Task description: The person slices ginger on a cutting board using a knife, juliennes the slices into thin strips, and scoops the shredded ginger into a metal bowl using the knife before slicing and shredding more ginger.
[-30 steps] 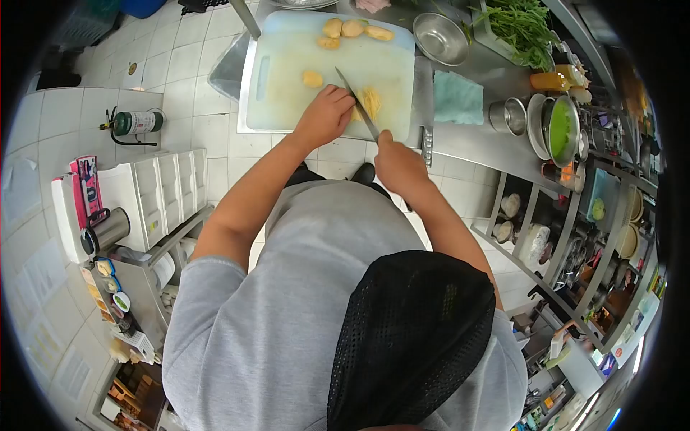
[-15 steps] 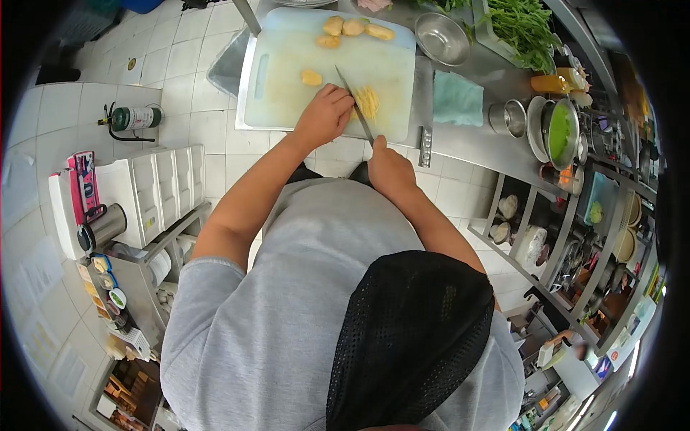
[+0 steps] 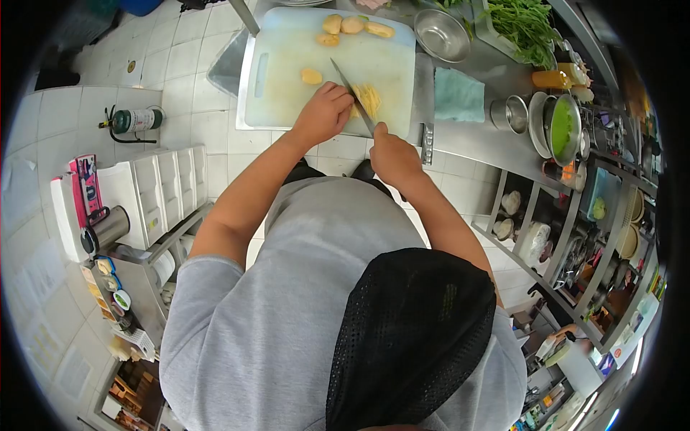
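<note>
My right hand (image 3: 394,158) is closed around the handle of a kitchen knife (image 3: 352,91). The blade slants up and left across the cutting board (image 3: 284,100). Close to the blade's left side, my left hand (image 3: 323,115) has its fingers curled down on a piece of ginger, mostly hidden beneath them. A small pile of thin yellow ginger strips (image 3: 369,99) lies just right of the blade. One peeled ginger piece (image 3: 311,76) rests beyond my left hand. Several more peeled ginger pieces (image 3: 352,26) sit along the board's far edge.
Right of the board are a metal bowl (image 3: 441,36), a folded green cloth (image 3: 458,95) and a tray of leafy greens (image 3: 519,30). Further right stand metal pots (image 3: 509,115) and a bowl with green contents (image 3: 563,129). White drawers (image 3: 162,187) are at left.
My right hand and the knife have shifted slightly forward, away from my body, with the tip farther up the board. My left hand stays nearly in place.
</note>
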The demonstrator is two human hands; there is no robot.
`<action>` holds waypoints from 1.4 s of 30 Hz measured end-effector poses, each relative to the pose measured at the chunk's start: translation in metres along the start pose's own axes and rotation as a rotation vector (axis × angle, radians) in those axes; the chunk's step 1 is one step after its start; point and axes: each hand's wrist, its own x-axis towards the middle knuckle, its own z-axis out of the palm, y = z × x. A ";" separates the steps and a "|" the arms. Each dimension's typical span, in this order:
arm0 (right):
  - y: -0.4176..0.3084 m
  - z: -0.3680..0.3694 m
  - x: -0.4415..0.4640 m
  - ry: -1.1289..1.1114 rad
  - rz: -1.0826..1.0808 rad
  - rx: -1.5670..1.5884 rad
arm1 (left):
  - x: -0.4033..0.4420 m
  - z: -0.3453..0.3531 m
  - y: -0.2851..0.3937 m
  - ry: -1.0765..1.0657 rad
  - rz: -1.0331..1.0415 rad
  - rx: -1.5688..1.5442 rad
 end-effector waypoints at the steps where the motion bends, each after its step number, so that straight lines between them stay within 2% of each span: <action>1: -0.002 -0.005 -0.004 0.009 0.000 0.000 | 0.002 -0.001 -0.002 0.002 0.008 0.003; 6: 0.001 0.020 -0.009 -0.045 0.094 -0.022 | -0.001 0.002 0.001 0.042 0.001 -0.001; 9: 0.006 0.025 0.005 0.037 0.019 0.009 | -0.001 -0.001 0.000 0.016 0.009 -0.003; 13: -0.006 -0.010 -0.009 -0.011 0.006 -0.009 | 0.003 -0.002 -0.004 -0.016 -0.001 0.014; 15: -0.006 0.000 -0.013 -0.063 0.100 -0.016 | -0.001 0.000 -0.001 0.027 0.002 -0.006; 19: 0.001 0.022 0.004 0.003 0.041 -0.025 | -0.001 -0.001 -0.001 0.029 0.021 -0.006; 22: -0.003 -0.006 -0.001 -0.014 0.000 -0.031 | 0.000 -0.003 -0.001 0.019 0.042 -0.011; 25: -0.009 -0.008 -0.017 -0.050 0.074 -0.004 | -0.001 -0.002 -0.002 0.013 -0.004 -0.003; 29: 0.004 0.030 0.003 -0.030 0.095 -0.005 | -0.001 -0.001 0.000 0.052 0.024 -0.015; 31: -0.001 0.020 0.007 0.049 0.012 -0.024 | -0.003 -0.003 0.000 0.042 0.031 -0.008; 35: -0.011 -0.010 -0.013 -0.015 0.038 0.001 | -0.001 -0.003 -0.002 0.005 0.005 -0.005; 36: -0.013 -0.011 -0.017 -0.069 0.086 -0.008 | -0.002 -0.002 -0.002 0.001 -0.005 0.004; 40: -0.002 0.022 0.001 -0.044 0.098 -0.022 | -0.006 0.000 -0.001 -0.002 -0.013 -0.002; 42: -0.002 0.014 0.006 0.003 0.020 -0.004 | -0.006 -0.002 -0.002 -0.020 -0.013 -0.006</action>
